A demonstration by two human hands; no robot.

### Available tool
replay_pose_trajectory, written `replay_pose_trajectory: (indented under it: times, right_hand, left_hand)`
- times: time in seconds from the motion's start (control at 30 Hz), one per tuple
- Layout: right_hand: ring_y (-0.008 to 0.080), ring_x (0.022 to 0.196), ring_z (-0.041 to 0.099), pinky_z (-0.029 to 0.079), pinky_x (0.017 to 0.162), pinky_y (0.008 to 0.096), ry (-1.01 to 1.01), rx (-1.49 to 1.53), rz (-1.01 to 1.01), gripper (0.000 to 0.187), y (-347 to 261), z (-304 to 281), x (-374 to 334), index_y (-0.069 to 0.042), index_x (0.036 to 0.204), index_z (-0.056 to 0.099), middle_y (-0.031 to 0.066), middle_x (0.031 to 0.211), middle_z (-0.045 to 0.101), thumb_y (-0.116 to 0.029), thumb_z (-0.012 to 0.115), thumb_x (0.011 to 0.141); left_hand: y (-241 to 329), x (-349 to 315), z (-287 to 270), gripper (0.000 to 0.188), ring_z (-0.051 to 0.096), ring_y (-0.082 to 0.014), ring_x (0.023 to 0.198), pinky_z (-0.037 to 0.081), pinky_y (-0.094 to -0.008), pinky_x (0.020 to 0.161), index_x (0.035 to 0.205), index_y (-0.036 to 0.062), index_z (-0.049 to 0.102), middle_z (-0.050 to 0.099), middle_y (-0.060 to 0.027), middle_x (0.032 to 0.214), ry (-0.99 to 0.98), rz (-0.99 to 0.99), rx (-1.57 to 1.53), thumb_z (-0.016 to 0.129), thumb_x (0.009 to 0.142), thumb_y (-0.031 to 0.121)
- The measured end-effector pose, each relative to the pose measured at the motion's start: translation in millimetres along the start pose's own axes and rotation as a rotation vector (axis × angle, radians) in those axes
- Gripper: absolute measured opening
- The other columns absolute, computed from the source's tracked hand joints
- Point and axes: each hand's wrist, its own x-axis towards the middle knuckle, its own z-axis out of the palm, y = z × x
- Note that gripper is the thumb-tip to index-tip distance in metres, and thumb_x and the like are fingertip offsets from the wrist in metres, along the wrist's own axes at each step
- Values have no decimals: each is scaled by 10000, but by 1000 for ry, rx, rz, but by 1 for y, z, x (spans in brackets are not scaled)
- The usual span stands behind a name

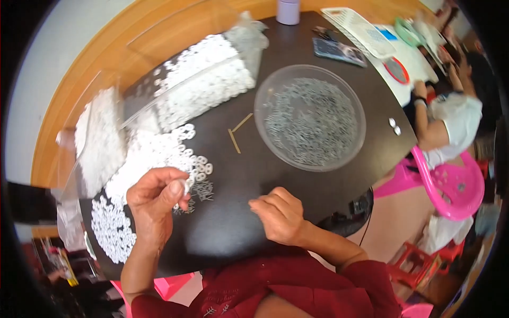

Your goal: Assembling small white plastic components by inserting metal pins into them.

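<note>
Between the thumb and fingers of my left hand (155,201) is a small white plastic piece (184,187). That hand hovers beside a heap of white plastic pieces (151,153) and a small pile of thin metal pins (203,191). My right hand (280,216) is above the dark table (222,233), to the right of the left one. Its fingers are curled with thumb and forefinger pressed together; anything between them is too small to make out. A round clear tray (362,119) full of grey metal pins (313,122) lies beyond it.
White pieces (204,79) fill a clear bag at the back, and more (112,230) spread at the left. A phone (339,52), a lilac cup (288,11) and two yellowish strips (235,140) lie on the table. Another person (450,122) sits at right near a pink chair (450,185).
</note>
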Motion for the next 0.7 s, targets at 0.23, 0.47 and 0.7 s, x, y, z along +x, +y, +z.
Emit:
replay_pose_trajectory:
  times: [0.23,0.47,0.7]
  right_hand:
    - [240,571,535,428,464,303,-93,-12,46,254,-7,1,-1,27,854,614,114,739,588,98,669,616]
    - [245,581,541,435,486,298,-120,4,77,244,-4,1,3,29,885,604,124,744,589,100,664,659]
    - [243,581,547,436,491,301,-122,-2,47,245,-2,2,6,31,900,597,130,757,604,110,652,675]
  left_hand:
    - [15,10,-26,230,554,-121,594,453,-238,541,996,-50,615,611,-80,744,38,32,-42,636,847,124]
    - [14,24,-37,219,580,-121,626,453,-229,540,1025,-45,610,624,-94,761,61,25,-71,628,845,79]
    - [6,18,-41,179,549,-99,586,446,-219,525,1007,-21,632,622,-73,745,32,-43,-90,613,853,67]
